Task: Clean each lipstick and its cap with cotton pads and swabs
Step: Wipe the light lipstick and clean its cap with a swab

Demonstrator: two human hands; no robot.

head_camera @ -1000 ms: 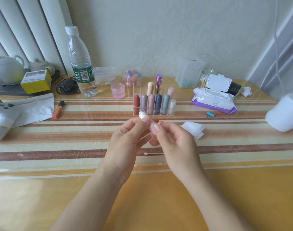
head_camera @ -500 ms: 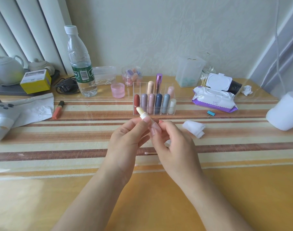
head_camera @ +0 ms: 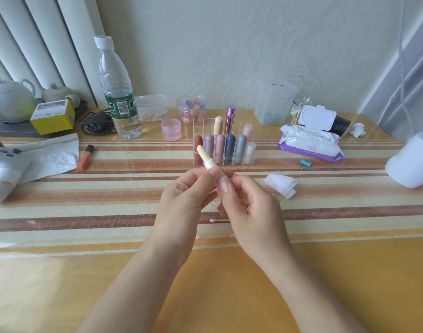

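in the middle of the frame both hands hold one uncapped lipstick (head_camera: pixel 205 156), which tilts up and to the left with its pale yellow stick raised out of the white tube. the left hand (head_camera: pixel 181 200) pinches the tube just below the stick between thumb and fingers; the right hand (head_camera: pixel 248 207) pinches the lower end with curled fingers.

just behind the stick a clear organiser (head_camera: pixel 202 126) stands on the table (head_camera: pixel 85 272). its front row holds six capped lipsticks (head_camera: pixel 229 147): red, mauve, pink, navy, grey-blue and white. the back row holds a cream one, a tall metallic purple one and a pink one; the back left compartment has nothing in it.

a folded cotton pad (head_camera: pixel 281 185) lies to the right of the hands, and a cotton swab (head_camera: pixel 218 220) lies on the table between the wrists.

along the back edge stand a capped water bottle (head_camera: pixel 119 92) with water in its lower part, a small pink jar (head_camera: pixel 171 129), a round clear jar (head_camera: pixel 192 109) of coloured sponges, a translucent box (head_camera: pixel 275 104) with teal pieces at the bottom, a glass jar (head_camera: pixel 299 111) of swabs, and a wipes pack (head_camera: pixel 310 145) with its lid flipped up.
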